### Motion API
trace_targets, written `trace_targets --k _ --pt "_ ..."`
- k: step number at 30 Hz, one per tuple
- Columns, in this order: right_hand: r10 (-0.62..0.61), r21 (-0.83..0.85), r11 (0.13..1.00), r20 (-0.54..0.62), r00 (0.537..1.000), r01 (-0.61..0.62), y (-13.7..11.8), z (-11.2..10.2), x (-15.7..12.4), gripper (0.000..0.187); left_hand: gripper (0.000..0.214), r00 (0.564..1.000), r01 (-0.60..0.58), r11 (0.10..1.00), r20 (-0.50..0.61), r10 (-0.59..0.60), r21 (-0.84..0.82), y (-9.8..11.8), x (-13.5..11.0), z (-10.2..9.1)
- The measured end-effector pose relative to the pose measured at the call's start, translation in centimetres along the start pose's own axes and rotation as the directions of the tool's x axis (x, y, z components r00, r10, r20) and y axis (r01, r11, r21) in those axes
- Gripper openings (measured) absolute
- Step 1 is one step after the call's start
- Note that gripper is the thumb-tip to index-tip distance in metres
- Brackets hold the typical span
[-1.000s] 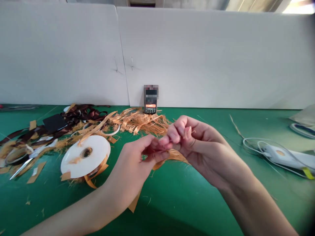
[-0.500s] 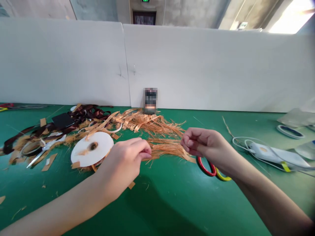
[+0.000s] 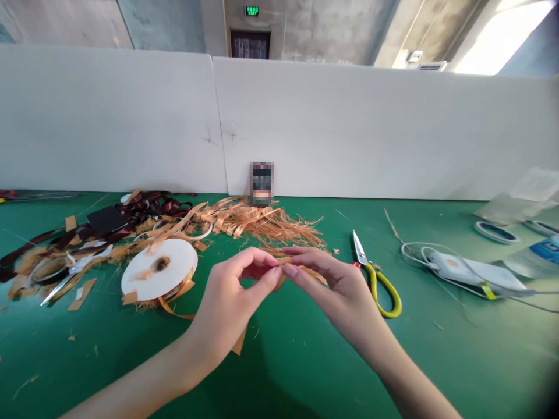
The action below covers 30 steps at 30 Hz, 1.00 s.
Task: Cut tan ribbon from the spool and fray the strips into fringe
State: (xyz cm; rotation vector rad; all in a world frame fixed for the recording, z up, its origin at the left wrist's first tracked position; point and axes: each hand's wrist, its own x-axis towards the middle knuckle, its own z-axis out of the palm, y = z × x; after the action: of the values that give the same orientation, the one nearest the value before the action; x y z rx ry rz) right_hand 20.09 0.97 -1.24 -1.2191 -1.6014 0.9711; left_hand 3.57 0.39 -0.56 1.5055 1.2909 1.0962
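Note:
My left hand (image 3: 238,288) and my right hand (image 3: 336,285) meet over the middle of the table, thumbs and index fingertips pinched together. Between the fingertips is a thin tan ribbon (image 3: 282,263), mostly hidden by the fingers. Just beyond the hands lies a pile of frayed tan ribbon strips (image 3: 266,224). A white ribbon spool (image 3: 177,262) lies to the left of my left hand, a length of tan ribbon trailing from it. Beside my right hand rest scissors with red and yellow handles (image 3: 388,294), blades pointing away and partly covered by the hand.
At left, silver scissors (image 3: 78,267), dark brown ribbon (image 3: 161,203) and a black flat object (image 3: 107,219) lie among scraps. On the right are a white power strip (image 3: 476,273) with cables and a plastic bottle (image 3: 541,256). A white partition (image 3: 349,128) borders the green table.
My hands, apart before, have come together, the right one moving left and the left one turning so its thumb shows. More of the red-and-yellow scissors is uncovered. The view has shifted slightly.

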Motion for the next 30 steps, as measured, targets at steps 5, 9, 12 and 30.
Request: trace_targets --k 5,9,12,30 --pt "-0.082 0.082 0.993 -0.068 0.994 0.088 -0.2 0.6 -0.2 0.016 0.012 0.995 0.069 0.971 -0.048 -0.082 -0.229 -0.3 -0.2 1.1" --pt "-0.094 0.156 0.981 -0.118 0.988 0.112 -0.2 0.8 -0.4 0.015 0.013 0.983 0.141 0.892 -0.049 -0.179 -0.429 -0.3 0.1 1.4" --pt "-0.104 0.154 0.981 -0.101 0.989 0.119 -0.1 0.7 -0.1 0.013 0.014 0.988 0.134 0.860 0.003 -0.153 -0.493 -0.4 0.5 1.2" --pt "-0.048 0.307 0.952 0.124 0.991 0.008 1.9 1.8 0.7 0.012 0.013 0.975 0.011 0.821 -0.177 -0.137 -0.571 -1.7 3.0 1.0"
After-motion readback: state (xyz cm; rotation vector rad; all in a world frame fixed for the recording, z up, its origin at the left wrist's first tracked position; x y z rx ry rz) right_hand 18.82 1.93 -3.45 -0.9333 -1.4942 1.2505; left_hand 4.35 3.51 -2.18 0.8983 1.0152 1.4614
